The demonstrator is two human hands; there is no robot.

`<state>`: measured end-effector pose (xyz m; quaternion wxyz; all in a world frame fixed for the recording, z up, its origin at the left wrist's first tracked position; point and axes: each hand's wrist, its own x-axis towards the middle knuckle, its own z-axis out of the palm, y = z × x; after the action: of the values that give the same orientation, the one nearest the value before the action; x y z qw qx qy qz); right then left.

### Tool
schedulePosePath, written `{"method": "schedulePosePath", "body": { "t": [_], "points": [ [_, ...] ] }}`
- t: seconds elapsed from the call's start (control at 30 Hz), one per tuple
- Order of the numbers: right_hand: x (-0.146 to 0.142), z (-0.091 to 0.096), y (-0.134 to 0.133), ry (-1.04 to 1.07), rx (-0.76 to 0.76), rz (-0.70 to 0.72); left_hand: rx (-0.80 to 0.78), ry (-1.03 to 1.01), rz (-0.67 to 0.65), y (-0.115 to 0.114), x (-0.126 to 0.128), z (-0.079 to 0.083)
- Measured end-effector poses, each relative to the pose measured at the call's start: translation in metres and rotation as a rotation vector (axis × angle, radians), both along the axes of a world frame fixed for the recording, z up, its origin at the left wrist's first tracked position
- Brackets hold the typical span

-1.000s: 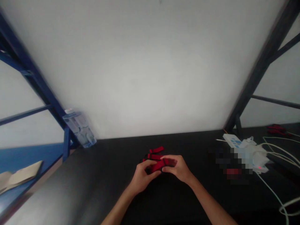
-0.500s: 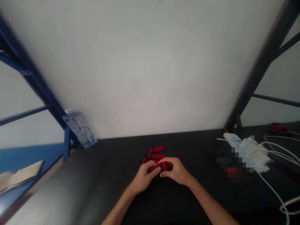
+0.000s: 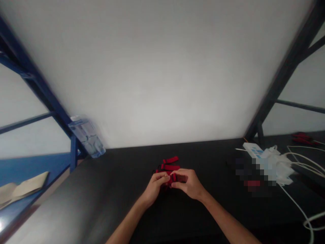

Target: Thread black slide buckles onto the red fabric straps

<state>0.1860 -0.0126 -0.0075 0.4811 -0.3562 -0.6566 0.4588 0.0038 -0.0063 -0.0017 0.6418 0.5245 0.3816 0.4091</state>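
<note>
Two hands at work: left hand (image 3: 154, 189) and right hand (image 3: 189, 184) pinch red fabric straps (image 3: 170, 166) between clenched fingertips (image 3: 168, 177), a close, steady hold, loose ends lying just beyond the fingers on a black tabletop (image 3: 210, 159).

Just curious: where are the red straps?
In the head view, the red straps sit between the left hand and right hand, on the black table.

We see two arms, bare from lower edge of view to fingertips. Left forearm (image 3: 127, 220) slim and smooth, narrowing toward wrist; left hand (image 3: 154, 188) compact, with slender fingers. Right forearm (image 3: 225, 217) matches: long, lean, gently tapered, with faint rise of wrist bone. Right hand (image 3: 189, 184) same narrow build, knuckles softly rounded. Nails and fine skin detail too small for us to tell.
</note>
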Motion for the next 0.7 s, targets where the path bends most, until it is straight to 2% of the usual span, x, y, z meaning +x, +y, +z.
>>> {"method": "schedulePosePath", "body": {
  "t": [0.2,0.3,0.5,0.7],
  "points": [
    [0.014,-0.003,0.008,0.250,-0.069,-0.136,0.033,-0.058,-0.032,0.000,-0.002,0.001],
    [0.018,-0.004,0.013,0.236,-0.098,-0.101,0.046,-0.024,-0.023,0.001,-0.002,0.001],
    [0.020,-0.006,0.014,0.184,-0.102,-0.027,0.201,0.102,0.134,-0.001,-0.003,0.008],
    [0.019,-0.006,0.013,0.206,-0.138,-0.003,0.481,0.410,0.354,-0.009,-0.005,0.020]
  ]
}}
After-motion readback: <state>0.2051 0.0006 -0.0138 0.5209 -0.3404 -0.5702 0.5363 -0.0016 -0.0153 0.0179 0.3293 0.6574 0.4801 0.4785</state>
